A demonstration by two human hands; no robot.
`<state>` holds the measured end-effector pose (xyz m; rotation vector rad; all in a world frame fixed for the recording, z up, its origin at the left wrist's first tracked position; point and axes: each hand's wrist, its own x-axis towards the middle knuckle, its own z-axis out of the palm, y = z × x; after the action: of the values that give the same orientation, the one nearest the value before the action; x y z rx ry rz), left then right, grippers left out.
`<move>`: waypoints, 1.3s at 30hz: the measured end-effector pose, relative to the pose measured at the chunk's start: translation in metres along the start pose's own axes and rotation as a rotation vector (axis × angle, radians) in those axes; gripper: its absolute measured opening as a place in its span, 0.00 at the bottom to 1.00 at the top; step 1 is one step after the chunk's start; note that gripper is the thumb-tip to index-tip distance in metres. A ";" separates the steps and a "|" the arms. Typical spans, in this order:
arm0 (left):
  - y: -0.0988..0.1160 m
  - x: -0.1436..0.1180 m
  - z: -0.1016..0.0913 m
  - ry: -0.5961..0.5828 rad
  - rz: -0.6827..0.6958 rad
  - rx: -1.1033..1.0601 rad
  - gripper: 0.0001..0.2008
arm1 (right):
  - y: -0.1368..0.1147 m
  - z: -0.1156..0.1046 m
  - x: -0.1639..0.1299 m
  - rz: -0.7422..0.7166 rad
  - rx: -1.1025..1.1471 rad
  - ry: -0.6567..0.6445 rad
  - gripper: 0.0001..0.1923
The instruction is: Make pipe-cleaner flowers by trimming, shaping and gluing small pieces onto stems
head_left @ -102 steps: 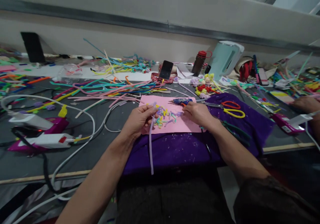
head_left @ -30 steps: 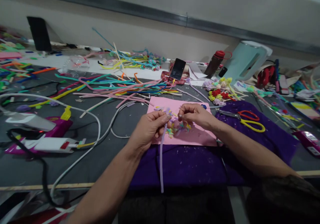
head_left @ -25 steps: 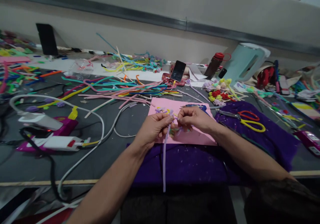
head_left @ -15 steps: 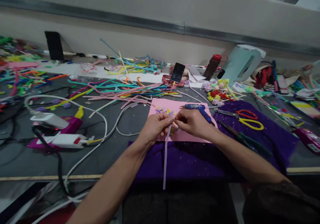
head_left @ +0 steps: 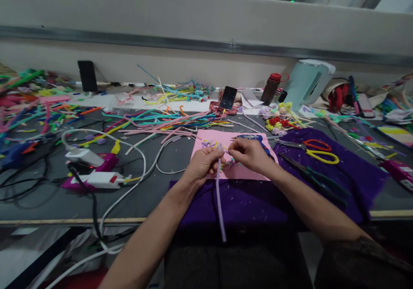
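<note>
One lilac pipe cleaner (head_left: 220,200) hung from the left hand (head_left: 202,164), which pinched it near the top, above one pink sheet (head_left: 206,135); the right hand (head_left: 253,155) was curled just beside, though whether its fingertips were shut on anything could not be told; the step in hand looked like fine fingertip work at the stem's upper end, and the next move seemed to call for a steady left pinch; around lay one blue glue gun (head_left: 258,139), one pair of scissors (head_left: 303,147) and one pair of pliers (head_left: 311,176).
</note>
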<state>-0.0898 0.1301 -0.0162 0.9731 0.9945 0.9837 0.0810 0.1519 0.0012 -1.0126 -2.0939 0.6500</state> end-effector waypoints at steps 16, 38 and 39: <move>-0.001 -0.002 0.006 0.009 0.017 0.051 0.16 | 0.005 0.006 -0.002 0.100 0.466 -0.054 0.09; 0.004 -0.007 0.004 -0.054 0.118 0.132 0.16 | 0.012 0.007 -0.004 0.294 0.964 -0.327 0.12; 0.003 -0.007 0.004 -0.063 0.120 0.137 0.16 | 0.013 0.007 -0.004 0.296 0.980 -0.335 0.12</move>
<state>-0.0883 0.1234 -0.0105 1.1820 0.9692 0.9880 0.0832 0.1549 -0.0134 -0.6430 -1.5214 1.8544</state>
